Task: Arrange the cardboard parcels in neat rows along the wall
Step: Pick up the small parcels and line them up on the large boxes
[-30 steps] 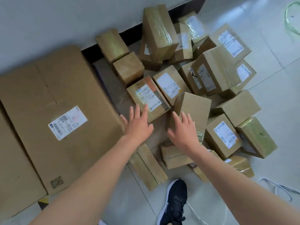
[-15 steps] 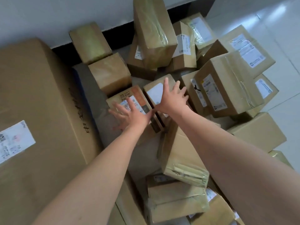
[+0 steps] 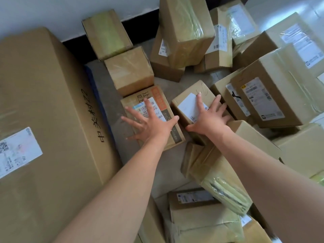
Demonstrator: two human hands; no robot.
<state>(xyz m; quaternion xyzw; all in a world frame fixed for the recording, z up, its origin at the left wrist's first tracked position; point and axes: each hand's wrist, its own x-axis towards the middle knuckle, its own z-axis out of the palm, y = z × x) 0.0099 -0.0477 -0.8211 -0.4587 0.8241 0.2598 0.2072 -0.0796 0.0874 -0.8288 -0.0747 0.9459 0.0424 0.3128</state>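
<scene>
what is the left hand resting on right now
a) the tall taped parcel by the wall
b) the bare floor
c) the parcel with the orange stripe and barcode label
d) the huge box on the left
c: the left hand lies spread, fingers straight, on top of the orange-striped parcel, while the right hand lies flat on the white-label parcel beside it.

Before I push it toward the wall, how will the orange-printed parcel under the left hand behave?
The orange-printed parcel lies flat and low, so it should slide, not tip. Its edges look crisp, so probably stiff. A taped box sits close behind it, so a push wallward would likely shove both.
</scene>
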